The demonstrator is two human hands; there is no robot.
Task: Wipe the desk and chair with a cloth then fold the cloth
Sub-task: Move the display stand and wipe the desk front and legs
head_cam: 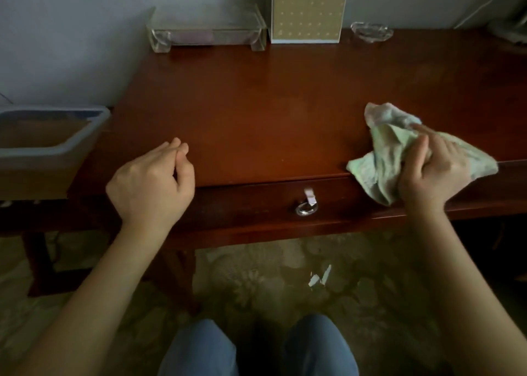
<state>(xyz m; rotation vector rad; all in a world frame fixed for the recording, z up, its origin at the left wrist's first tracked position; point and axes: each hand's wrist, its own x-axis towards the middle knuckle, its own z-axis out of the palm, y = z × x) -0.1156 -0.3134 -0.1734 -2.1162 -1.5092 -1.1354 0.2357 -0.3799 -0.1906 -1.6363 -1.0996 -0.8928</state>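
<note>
Green cloth [385, 159] under right-hand fingers [419, 153], desk [256, 113] edge

Glossy reddish wood desk [256, 104], soft crumpled cloth [385, 147], shiny metal drawer pull [306, 208], clear glass dish [370, 32].

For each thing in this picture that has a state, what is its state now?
cloth, crumpled, unfolded, on the desk front edge, one part hanging over
right hand, grips the cloth
left hand, loosely curled, holds nothing
drawer, closed
plastic bin, no lid on it
</note>
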